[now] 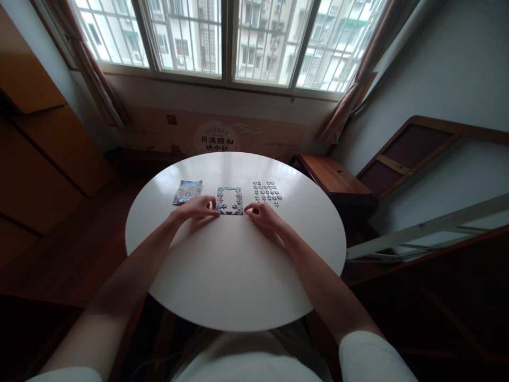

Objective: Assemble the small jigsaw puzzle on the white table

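Left grip: our left hand [202,206] is bent, with forefinger and thumb a little parted at the puzzle's lower left; whether the fingertips press on it, we cannot tell.
Right grip: our right hand [263,214] curls its forefinger and thumb close together just beside the puzzle's lower right corner; it is too small to tell whether they meet or pinch a piece.
Puzzle border: between our two grips lies the puzzle [239,199], flat, a joined rectangle of patterned edge pieces around a pale middle.
Loose pieces: just beyond the right grip we see the puzzle pieces [268,192], spread in rough rows, apart from one another in most places.
Printed packet: just beyond the left grip and to its left lies a colourful packet [187,192], mostly blue.
White desk: under both grips we have a round, glossy desk [230,276].
Wooden stool: past the right grip, off the desk's far right side, stands a brown stool [332,172].
Window wall: well beyond both grips we face a printed panel [175,132] below a barred window [191,37].
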`<state>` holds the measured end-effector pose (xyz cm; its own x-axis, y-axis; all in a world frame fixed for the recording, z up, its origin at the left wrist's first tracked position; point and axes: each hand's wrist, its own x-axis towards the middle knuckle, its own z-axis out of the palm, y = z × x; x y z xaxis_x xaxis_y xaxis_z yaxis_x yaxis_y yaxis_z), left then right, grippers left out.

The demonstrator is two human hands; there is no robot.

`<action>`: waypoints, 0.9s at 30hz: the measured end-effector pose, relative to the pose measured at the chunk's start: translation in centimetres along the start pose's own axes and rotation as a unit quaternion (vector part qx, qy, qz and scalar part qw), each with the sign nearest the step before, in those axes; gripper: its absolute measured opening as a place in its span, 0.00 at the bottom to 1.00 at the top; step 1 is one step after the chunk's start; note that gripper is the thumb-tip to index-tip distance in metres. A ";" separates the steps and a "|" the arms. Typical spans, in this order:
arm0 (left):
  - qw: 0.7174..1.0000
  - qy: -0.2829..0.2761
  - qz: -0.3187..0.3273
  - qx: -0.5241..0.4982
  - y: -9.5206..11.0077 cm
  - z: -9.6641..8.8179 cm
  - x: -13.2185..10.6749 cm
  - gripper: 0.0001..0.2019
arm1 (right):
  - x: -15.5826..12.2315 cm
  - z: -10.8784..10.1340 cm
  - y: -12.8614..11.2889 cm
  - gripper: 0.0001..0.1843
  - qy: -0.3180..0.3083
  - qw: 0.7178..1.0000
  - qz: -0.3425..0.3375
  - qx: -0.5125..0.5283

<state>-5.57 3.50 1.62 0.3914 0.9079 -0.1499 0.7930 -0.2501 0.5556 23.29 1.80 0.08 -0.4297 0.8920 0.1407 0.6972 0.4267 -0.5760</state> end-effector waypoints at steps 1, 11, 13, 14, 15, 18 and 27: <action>1.000 0.000 0.000 0.001 0.0 0.0 0.0 0.22 | 0.0 0.0 0.0 0.14 0.000 1.000 0.000 0.000; 1.000 -0.003 0.001 -0.001 -0.1 0.0 0.1 0.22 | -0.1 -0.1 -0.3 0.13 -0.002 1.000 0.004 -0.001; 1.000 -0.003 -0.002 -0.004 0.0 0.0 0.0 0.22 | -0.1 -0.1 -0.3 0.14 -0.002 1.000 0.003 -0.002; 1.000 -0.003 -0.003 -0.007 0.0 0.0 0.0 0.22 | -0.1 -0.1 -0.3 0.14 -0.002 1.000 0.003 -0.002; 1.000 -0.003 -0.004 -0.011 0.1 0.0 0.0 0.22 | -0.1 -0.1 -0.2 0.14 -0.003 1.000 0.003 -0.002; 1.000 -0.001 -0.003 -0.016 0.1 0.0 -0.1 0.23 | 0.0 -0.1 -0.2 0.14 -0.004 1.000 0.005 -0.001; 1.000 0.000 -0.004 -0.012 0.2 -0.1 0.0 0.22 | -0.1 -0.2 -0.3 0.14 -0.004 1.000 0.007 0.004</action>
<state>-5.50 3.45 1.78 0.3854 0.9096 -0.1553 0.7851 -0.2349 0.5731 23.22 1.61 0.37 -0.4244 0.8967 0.1257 0.6993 0.4128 -0.5836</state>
